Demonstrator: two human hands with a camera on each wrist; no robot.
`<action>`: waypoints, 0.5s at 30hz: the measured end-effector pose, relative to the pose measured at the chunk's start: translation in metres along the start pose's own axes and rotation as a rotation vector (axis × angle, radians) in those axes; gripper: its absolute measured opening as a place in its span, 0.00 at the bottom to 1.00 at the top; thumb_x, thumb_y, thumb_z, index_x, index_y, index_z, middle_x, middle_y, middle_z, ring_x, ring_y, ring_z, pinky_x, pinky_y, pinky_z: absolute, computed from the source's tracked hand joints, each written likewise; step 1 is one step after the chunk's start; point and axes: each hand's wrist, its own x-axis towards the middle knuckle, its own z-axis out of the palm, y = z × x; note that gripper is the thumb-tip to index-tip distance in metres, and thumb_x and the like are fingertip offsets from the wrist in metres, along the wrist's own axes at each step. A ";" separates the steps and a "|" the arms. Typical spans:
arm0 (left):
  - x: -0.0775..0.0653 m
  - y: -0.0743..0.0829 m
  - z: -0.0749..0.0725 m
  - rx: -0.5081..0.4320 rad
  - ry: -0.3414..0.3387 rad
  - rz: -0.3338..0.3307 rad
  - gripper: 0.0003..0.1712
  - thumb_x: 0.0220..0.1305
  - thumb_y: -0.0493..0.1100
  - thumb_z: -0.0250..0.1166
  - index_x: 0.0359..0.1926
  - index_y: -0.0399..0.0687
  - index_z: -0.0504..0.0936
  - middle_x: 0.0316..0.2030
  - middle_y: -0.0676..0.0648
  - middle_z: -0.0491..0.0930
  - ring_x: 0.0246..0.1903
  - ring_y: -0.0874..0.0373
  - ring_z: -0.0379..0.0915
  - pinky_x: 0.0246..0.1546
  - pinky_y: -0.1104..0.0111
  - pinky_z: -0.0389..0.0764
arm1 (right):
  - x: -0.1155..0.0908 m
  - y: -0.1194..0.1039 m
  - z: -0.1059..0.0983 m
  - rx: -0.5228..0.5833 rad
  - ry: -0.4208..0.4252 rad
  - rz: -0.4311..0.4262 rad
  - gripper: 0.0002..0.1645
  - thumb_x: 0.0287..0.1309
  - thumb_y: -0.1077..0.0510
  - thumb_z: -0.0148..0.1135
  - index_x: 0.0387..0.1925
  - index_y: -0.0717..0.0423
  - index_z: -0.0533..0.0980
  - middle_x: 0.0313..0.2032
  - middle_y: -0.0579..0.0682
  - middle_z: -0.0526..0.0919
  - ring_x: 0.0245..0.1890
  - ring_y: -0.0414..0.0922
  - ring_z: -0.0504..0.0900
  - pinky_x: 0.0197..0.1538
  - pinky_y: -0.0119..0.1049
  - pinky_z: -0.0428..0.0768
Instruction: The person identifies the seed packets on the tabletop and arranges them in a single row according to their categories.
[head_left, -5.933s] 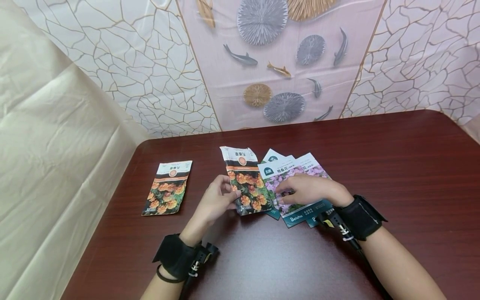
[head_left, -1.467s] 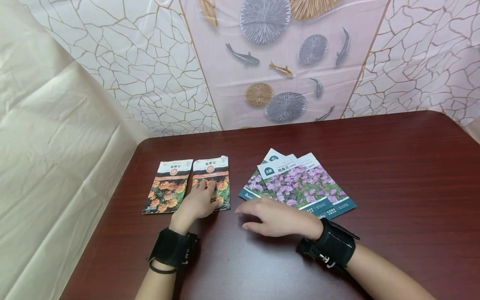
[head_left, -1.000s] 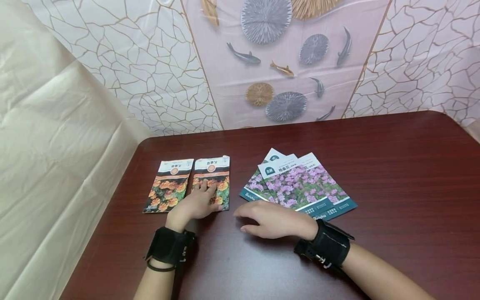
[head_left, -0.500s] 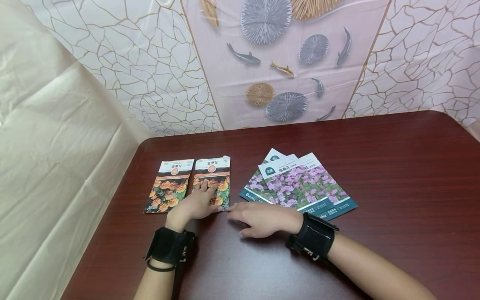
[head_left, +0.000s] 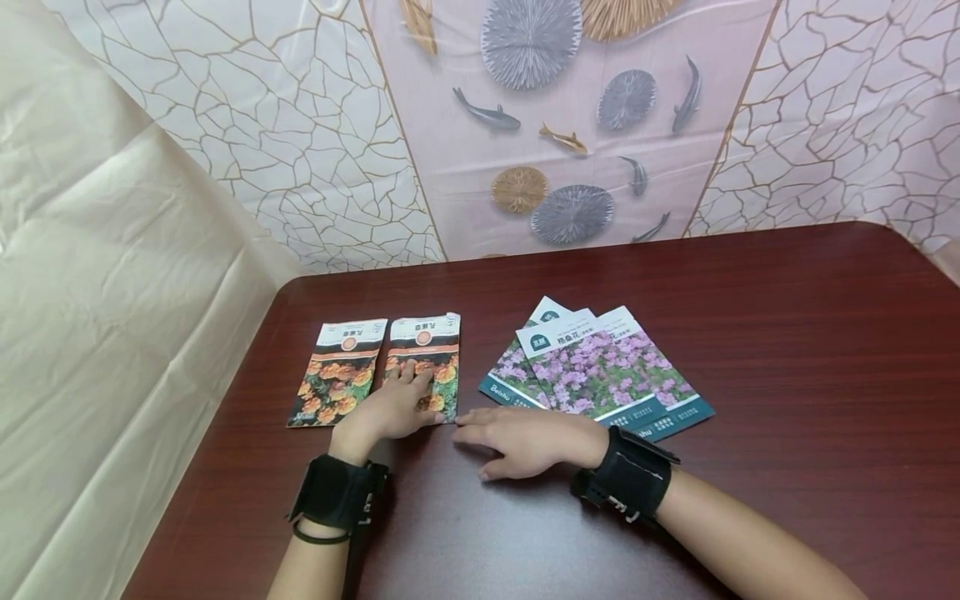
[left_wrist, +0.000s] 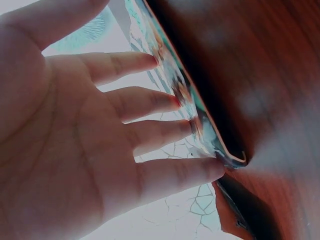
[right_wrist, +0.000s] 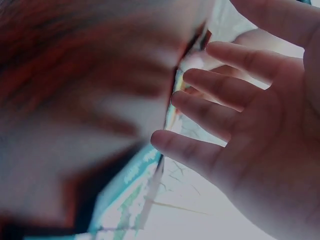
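Two orange marigold seed packets lie side by side at the left of the table: the outer packet and the inner packet. My left hand rests its fingertips on the inner packet, covering part of its flower picture. In the left wrist view the fingers are straight and spread, with tips against the packet. My right hand is stretched out palm down, its fingertips at the inner packet's lower right corner. From the right wrist view, its fingers look straight, with nothing between them.
Three purple-flower seed packets lie fanned and overlapping just beyond my right hand. The dark red table extends to the right. A patterned cloth hangs along the back edge, and a cream cloth along the left.
My left hand has brought the inner marigold packet from the middle to beside the outer one. My right hand has left the purple packets and shifted left to that packet's corner, holding nearly still lately.
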 end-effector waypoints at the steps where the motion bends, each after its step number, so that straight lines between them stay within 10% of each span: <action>1: 0.000 0.000 0.000 0.001 0.001 0.001 0.41 0.64 0.51 0.57 0.70 0.41 0.49 0.67 0.30 0.39 0.66 0.35 0.33 0.60 0.43 0.50 | -0.002 0.000 -0.001 0.007 0.013 -0.005 0.30 0.60 0.54 0.58 0.62 0.59 0.65 0.63 0.57 0.63 0.65 0.51 0.58 0.64 0.41 0.58; 15: -0.001 0.002 0.000 0.016 0.019 0.021 0.41 0.63 0.52 0.58 0.69 0.41 0.51 0.67 0.30 0.41 0.66 0.35 0.35 0.59 0.43 0.52 | -0.050 0.017 -0.027 0.119 0.207 0.022 0.28 0.62 0.54 0.56 0.61 0.61 0.65 0.59 0.54 0.69 0.62 0.50 0.63 0.60 0.47 0.64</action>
